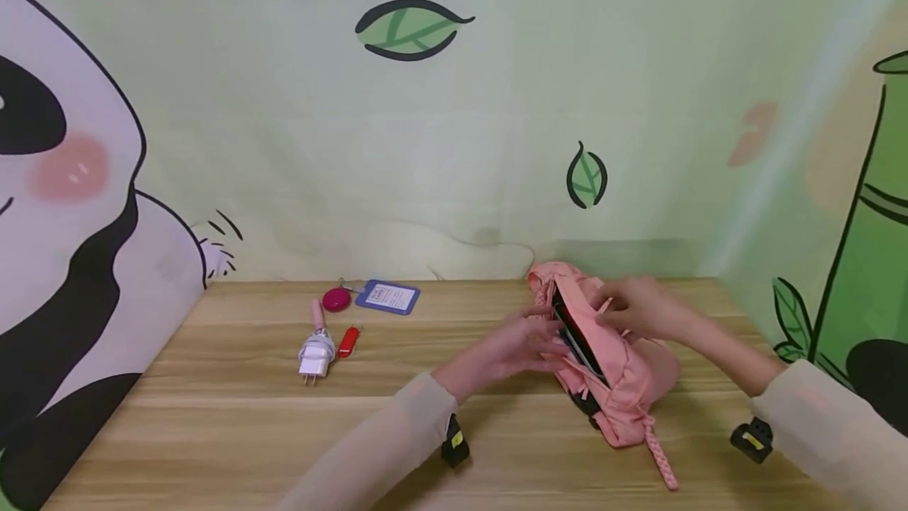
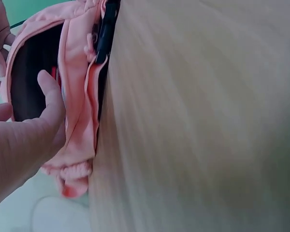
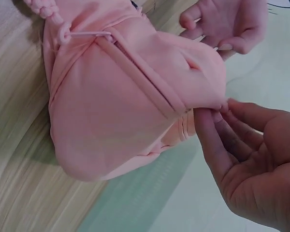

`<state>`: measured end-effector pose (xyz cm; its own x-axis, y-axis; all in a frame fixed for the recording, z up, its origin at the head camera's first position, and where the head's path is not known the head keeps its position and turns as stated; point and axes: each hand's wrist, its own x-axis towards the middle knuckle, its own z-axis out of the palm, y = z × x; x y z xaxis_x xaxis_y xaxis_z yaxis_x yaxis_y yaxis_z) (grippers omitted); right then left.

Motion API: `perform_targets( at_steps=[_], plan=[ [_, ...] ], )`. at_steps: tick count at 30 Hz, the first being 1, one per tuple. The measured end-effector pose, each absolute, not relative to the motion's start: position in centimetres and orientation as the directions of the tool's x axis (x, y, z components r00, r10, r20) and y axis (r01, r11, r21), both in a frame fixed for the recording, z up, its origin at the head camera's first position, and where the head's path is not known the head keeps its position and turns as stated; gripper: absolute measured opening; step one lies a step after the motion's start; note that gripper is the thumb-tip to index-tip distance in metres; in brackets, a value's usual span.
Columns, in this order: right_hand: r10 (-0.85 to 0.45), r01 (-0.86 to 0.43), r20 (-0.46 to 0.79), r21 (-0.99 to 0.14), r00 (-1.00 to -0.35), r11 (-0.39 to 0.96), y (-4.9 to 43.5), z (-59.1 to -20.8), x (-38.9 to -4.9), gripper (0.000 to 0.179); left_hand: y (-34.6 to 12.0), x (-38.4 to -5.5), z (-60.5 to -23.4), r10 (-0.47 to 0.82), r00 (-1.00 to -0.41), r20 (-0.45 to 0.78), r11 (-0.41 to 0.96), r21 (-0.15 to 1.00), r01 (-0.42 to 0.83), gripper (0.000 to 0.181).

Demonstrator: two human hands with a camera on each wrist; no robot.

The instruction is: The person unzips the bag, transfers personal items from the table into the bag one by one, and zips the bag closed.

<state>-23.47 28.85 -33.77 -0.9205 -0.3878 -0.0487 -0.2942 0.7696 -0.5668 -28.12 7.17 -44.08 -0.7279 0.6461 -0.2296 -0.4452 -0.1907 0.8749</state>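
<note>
A pink fabric bag (image 1: 626, 393) lies on the right part of the table, its zipped opening spread and dark inside. Something red (image 2: 53, 72) shows within the opening in the left wrist view. My left hand (image 1: 512, 347) is at the near-left lip of the opening, fingers loosely bent, the thumb (image 2: 52, 96) reaching over the lip. With thumb and fingers, my right hand (image 1: 647, 307) pinches the bag's far-right edge; the right wrist view shows this hand (image 3: 258, 159) gripping the cloth at the rim.
To the left lie a white charger (image 1: 315, 357) with a wound cable, a red USB stick-like piece (image 1: 348, 342), a round magenta case (image 1: 336, 300) and a blue-edged badge (image 1: 388, 296). A braided pink cord (image 1: 661, 456) trails from the bag. A printed cloth backdrop (image 1: 454, 140) stands behind the table.
</note>
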Motion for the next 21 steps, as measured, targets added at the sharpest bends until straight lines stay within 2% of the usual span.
perform_targets(
  at_steps=[3,7,10,12,18,21],
  plan=[
    [-0.401,-0.323,-0.019,-0.558,-0.916,0.765,29.2,-33.5,-23.9,0.018,6.5,-28.7,-43.3,0.594,-0.782,-0.188,-0.168,0.922,-0.35,0.051],
    [-0.394,-0.372,0.053,-0.464,-0.918,0.804,29.5,-33.1,-25.3,0.018,6.2,-29.9,-42.8,0.522,-0.852,-0.038,0.011,0.999,-0.037,0.044],
    [-0.428,-0.429,0.079,-0.325,-0.9,0.843,29.4,-33.6,-26.5,0.022,6.3,-30.7,-43.3,0.503,-0.86,0.091,0.201,0.955,0.219,0.045],
    [-0.47,-0.469,0.065,-0.266,-0.88,0.842,29.3,-34.4,-27.3,0.028,6.5,-30.9,-43.5,0.506,-0.853,0.13,0.283,0.909,0.306,0.044],
    [-0.568,-0.56,0.025,-0.21,-0.823,0.802,28.2,-36.8,-29.0,0.026,7.6,-31.7,-43.8,0.465,-0.876,0.127,0.322,0.897,0.301,0.046],
    [-0.556,-0.53,-0.081,-0.216,-0.827,0.82,27.6,-36.9,-29.0,0.033,8.2,-32.3,-43.7,0.436,-0.891,0.128,0.334,0.896,0.292,0.049]
  ],
)
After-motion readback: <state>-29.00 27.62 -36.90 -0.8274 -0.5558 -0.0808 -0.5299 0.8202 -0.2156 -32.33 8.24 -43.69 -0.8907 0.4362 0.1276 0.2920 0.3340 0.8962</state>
